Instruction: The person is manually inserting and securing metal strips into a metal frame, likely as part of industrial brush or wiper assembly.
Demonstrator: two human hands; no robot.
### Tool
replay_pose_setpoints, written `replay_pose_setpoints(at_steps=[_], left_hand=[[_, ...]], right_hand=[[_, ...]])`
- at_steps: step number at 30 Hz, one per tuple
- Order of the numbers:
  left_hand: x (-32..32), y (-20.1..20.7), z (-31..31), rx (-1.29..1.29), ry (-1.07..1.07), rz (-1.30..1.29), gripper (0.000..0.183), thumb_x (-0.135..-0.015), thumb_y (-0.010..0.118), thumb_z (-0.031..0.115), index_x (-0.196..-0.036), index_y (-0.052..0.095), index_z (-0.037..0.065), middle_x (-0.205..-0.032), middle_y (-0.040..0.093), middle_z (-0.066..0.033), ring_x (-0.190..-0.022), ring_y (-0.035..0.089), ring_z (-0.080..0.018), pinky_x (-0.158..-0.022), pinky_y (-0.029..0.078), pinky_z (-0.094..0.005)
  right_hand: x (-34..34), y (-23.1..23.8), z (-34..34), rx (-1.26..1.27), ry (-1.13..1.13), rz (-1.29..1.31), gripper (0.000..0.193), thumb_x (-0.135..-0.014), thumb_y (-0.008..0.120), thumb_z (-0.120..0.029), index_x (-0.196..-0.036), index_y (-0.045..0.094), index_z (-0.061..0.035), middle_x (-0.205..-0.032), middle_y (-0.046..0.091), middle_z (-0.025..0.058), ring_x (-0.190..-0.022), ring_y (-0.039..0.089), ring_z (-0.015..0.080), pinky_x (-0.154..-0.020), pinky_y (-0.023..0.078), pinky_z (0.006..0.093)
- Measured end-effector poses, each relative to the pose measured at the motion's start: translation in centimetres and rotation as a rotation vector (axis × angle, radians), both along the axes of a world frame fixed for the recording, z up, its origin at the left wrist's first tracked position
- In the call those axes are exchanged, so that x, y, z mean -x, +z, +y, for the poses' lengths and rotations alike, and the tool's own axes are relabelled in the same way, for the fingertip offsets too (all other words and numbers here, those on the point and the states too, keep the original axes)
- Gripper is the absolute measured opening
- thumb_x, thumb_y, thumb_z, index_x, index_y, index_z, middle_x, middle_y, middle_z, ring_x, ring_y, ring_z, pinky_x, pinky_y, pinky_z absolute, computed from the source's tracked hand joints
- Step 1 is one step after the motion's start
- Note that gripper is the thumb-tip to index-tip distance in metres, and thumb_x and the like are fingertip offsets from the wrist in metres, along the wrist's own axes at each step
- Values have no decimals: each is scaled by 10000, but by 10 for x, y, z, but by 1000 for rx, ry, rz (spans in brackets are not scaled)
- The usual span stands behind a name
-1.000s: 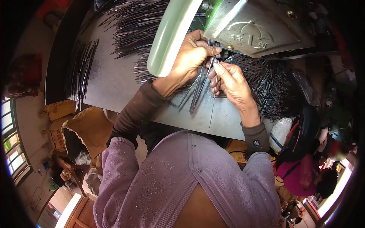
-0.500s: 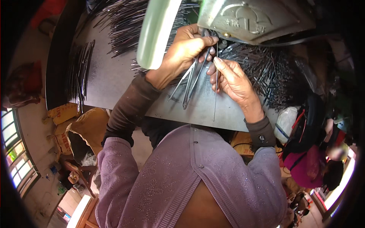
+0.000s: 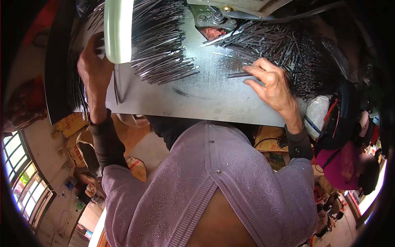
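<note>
Over the right part of the metal tabletop, my right hand reaches with thumb and fingers apart. Its fingertips are at a few thin dark metal strips beside a large tangled heap of strips. My left hand is at the far left, close to a smaller bundle of strips. The lamp and shadow hide its fingertips, so whether it holds anything is unclear. A narrow dark strip shows just right of that hand, below the lamp.
A pale green-white lamp hangs over the left side. Many strips lie in a thick layer behind it. A bolted metal fixture with a reddish lump stands at the back, under a grey metal cover.
My hands have parted from the centre. The left went far left, and the long strips it held no longer show in it. The right moved right to the heap, without its thin strip.
</note>
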State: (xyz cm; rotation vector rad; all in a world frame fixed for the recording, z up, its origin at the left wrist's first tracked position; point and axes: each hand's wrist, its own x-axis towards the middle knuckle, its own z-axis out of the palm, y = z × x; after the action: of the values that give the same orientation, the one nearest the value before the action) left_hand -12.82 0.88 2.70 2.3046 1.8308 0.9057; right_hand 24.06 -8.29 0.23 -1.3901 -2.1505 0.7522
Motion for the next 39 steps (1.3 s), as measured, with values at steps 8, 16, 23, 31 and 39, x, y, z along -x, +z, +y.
replay_pose_setpoints(at_steps=[8,16,23,31,39], left_hand=[[-75,-32,-83,246,-281,-146,170,-677,700,95,-825,632,47,-757,588,-96,-691,546,-249,-643,428,-329],[-98,-51,-91,140,-261,-33,112,-671,661,90,-765,606,65,-754,443,-70,-754,426,-269,-671,305,-380],[-106,-54,-96,33,-194,-33,107,-672,633,53,-769,590,73,-760,451,-70,-770,427,-264,-689,304,-382],[-128,-16,-57,317,-345,-469,96,-727,630,-16,-800,572,9,-670,570,-101,-577,559,-185,-564,434,-286],[-152,-24,-12,132,-266,-387,182,-732,604,-8,-911,638,-5,-737,605,-146,-648,603,-242,-598,455,-298]], right_hand=[[17,-7,8,-289,3,-287,140,-700,622,-26,-714,483,-14,-735,483,107,-609,575,263,-498,448,355],[19,-5,8,-195,-34,-179,120,-727,616,-48,-788,513,-34,-760,522,104,-593,573,286,-501,446,356],[21,3,8,-201,-115,-107,103,-747,598,-21,-822,528,-26,-750,575,109,-619,594,278,-517,463,331],[38,-3,12,400,-311,600,138,-784,626,-33,-892,608,51,-697,603,31,-545,523,20,-448,406,161],[68,-3,32,271,-384,692,66,-781,611,-28,-821,597,23,-585,552,-36,-482,436,-19,-422,327,150]])
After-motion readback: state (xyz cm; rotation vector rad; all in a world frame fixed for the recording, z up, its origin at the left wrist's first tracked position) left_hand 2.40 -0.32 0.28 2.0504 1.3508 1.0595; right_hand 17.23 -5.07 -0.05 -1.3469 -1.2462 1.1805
